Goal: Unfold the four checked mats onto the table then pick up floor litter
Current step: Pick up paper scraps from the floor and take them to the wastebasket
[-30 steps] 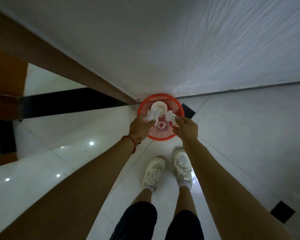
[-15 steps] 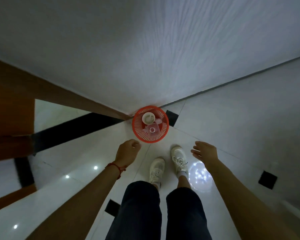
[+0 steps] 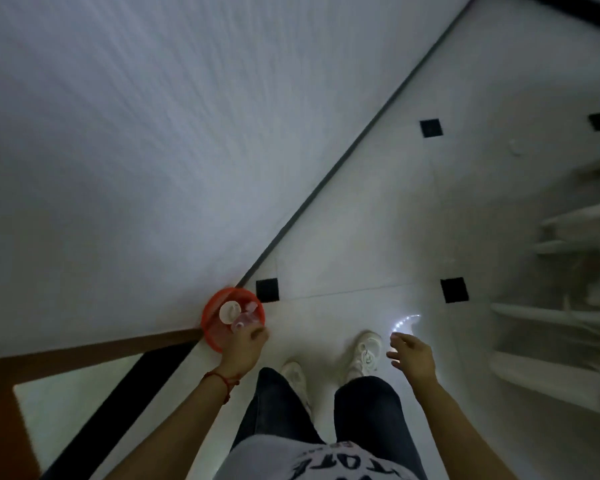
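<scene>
Though cut off, shirt (image 3: 326, 460) lettering "TOTE".

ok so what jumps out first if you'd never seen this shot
The red mesh basket on the floor against the white wall, low and left of centre, with a white cup and clear plastic litter inside. The left hand overlaps its near rim; the right hand hangs open beside the white sneakers.

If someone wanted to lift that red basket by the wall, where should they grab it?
Probably by the open top rim of the red basket, coming from above on the room side. It stands upright against the wall, and its round rim is exposed there.
</scene>
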Action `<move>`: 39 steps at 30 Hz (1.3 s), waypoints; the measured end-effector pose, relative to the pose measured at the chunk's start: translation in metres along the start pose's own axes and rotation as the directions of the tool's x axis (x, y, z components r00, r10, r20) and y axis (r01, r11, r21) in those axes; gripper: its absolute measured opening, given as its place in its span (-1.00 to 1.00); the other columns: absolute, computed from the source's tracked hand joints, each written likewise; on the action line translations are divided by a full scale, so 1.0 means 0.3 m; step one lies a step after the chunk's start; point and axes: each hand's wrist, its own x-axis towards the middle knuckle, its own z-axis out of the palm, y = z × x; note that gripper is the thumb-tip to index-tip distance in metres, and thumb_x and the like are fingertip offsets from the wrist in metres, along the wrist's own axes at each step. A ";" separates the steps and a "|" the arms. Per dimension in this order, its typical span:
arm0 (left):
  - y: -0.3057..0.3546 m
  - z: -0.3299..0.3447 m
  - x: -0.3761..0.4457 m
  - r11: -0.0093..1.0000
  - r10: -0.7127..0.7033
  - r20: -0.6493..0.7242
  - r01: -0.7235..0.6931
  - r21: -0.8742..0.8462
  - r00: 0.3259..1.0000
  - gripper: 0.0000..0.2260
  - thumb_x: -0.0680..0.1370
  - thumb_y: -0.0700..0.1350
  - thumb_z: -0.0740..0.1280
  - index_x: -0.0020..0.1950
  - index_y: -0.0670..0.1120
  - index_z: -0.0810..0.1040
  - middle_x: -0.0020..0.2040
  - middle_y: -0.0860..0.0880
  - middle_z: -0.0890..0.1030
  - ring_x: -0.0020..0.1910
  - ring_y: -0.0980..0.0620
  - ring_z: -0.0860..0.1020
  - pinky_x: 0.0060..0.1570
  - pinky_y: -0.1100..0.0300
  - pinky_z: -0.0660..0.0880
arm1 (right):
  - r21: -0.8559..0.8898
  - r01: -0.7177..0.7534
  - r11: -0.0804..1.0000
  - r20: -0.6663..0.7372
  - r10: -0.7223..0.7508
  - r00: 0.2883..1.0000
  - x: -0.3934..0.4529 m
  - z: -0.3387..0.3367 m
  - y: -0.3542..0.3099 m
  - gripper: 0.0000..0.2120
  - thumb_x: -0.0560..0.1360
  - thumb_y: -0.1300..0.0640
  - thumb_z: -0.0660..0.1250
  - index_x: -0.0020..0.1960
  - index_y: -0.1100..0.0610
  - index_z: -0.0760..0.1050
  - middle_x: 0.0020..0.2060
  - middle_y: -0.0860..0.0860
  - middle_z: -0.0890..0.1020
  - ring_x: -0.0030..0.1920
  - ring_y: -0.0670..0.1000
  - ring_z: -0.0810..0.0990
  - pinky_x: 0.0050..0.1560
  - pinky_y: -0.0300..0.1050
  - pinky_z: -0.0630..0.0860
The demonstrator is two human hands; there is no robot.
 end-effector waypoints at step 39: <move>1.658 0.819 1.248 0.844 0.189 0.433 -0.371 0.388 0.881 -0.79 0.56 -0.12 0.23 0.06 -0.21 0.57 0.05 -0.17 0.62 0.04 -0.13 0.54 0.14 0.12 0.41 | 0.313 -0.240 0.919 -0.172 0.303 0.937 1.044 -0.714 -0.532 -0.75 0.52 0.20 0.26 0.16 0.25 0.50 0.03 0.18 0.61 -0.03 0.15 0.57 0.03 -0.06 0.49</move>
